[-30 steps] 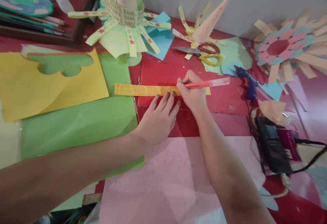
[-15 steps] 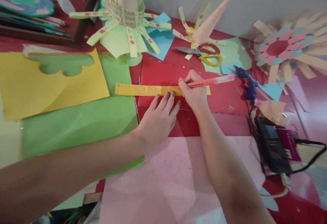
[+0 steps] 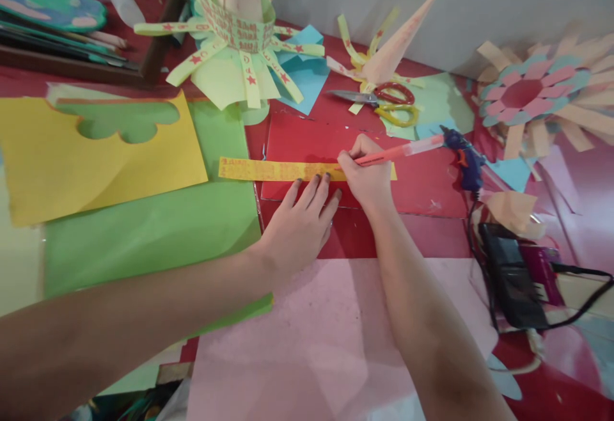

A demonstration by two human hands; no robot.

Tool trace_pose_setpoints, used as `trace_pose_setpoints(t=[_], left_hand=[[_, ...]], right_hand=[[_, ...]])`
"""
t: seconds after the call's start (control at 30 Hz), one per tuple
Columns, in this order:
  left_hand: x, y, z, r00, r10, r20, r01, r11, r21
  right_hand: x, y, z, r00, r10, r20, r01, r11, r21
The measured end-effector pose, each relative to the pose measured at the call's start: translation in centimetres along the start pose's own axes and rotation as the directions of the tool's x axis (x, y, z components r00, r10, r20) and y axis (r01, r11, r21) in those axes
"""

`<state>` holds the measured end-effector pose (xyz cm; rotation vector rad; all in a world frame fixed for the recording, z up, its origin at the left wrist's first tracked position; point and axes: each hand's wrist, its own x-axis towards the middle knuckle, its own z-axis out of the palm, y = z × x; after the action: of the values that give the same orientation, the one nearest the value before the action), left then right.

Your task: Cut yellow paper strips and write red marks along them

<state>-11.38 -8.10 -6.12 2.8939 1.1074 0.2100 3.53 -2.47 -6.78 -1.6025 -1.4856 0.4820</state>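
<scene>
A narrow yellow paper strip [image 3: 268, 170] with rows of reddish writing lies across a red board [image 3: 422, 184] and the edge of a green sheet [image 3: 158, 229]. My left hand [image 3: 300, 222] rests with spread fingers, its fingertips pressing the strip's lower edge. A pink-orange pen [image 3: 398, 152] is pinched in my right hand [image 3: 367, 174], its tip low over the strip's right part. The fingers hide the exact tip. The pen's clear end points right, beside the glue gun's nozzle in the view.
Behind the board lie scissors [image 3: 396, 104], a pale paper cone [image 3: 400, 47] and a green paper crown [image 3: 247, 34]. At right are a blue glue gun [image 3: 467, 158] and a black device [image 3: 511, 274]. Yellow paper [image 3: 105, 171] lies left, a tray [image 3: 146, 66] back left, pink paper [image 3: 297, 344] in front.
My right hand and the pen have shifted slightly right, and the pen tilts a little more upward at its far end. My left hand stays on the strip.
</scene>
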Motion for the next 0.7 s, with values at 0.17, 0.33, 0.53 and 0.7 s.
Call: trace_pose_setpoints(t=[0.17, 0.33, 0.53, 0.7], left_hand=[[-0.02, 0.01, 0.11, 1.000, 0.002, -0.007, -0.001, 1.000, 0.014], [-0.05, -0.04, 0.02, 1.000, -0.001, 0.001, 0.001, 1.000, 0.017], [0.00, -0.09, -0.11, 1.000, 0.007, 0.012, -0.007, 1.000, -0.004], [0.02, -0.08, -0.12, 1.000, 0.007, 0.002, -0.007, 1.000, 0.003]], right_hand=[[-0.12, -0.15, -0.14, 0.999, 0.043, 0.027, -0.044, 0.999, 0.029], [0.02, -0.11, -0.14, 0.999, 0.040, -0.017, -0.040, 0.999, -0.022], [0.15, -0.07, -0.18, 0.999, 0.050, -0.018, -0.050, 0.998, -0.022], [0.08, -0.34, 0.00, 0.998, -0.011, -0.056, 0.006, 0.996, -0.092]])
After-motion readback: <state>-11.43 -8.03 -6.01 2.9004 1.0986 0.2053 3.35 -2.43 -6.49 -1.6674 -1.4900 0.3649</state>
